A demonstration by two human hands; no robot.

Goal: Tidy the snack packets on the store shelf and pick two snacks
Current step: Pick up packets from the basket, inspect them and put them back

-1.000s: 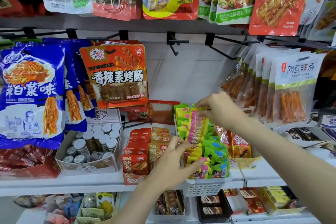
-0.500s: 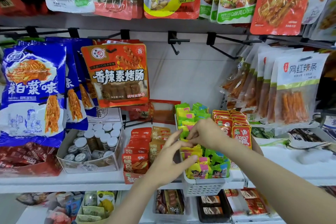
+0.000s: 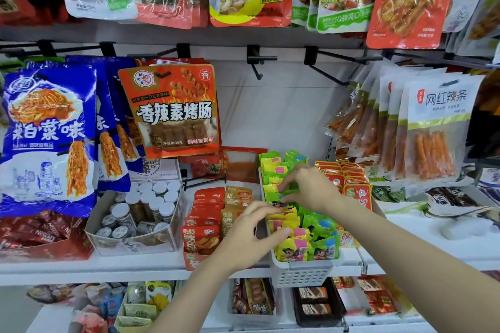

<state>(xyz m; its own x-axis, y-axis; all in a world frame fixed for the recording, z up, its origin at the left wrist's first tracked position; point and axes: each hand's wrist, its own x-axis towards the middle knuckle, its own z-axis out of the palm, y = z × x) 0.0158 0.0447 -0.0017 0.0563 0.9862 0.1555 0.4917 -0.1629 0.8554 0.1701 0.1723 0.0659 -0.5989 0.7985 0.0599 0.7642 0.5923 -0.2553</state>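
Just right of frame centre, your right hand (image 3: pixel 311 189) pinches glossy green and yellow packets (image 3: pixel 305 227) in the slotted white plastic basket (image 3: pixel 303 274); your left hand (image 3: pixel 243 238), fingers loosely spread, touches their crinkled tops.

a white shelf (image 3: pixel 108 270) carries a white basket (image 3: pixel 303 273) under both hands, a red packet box (image 3: pixel 201 238) just left of the left hand (image 3: pixel 243 240), and a jar box (image 3: pixel 130 240) farther left.
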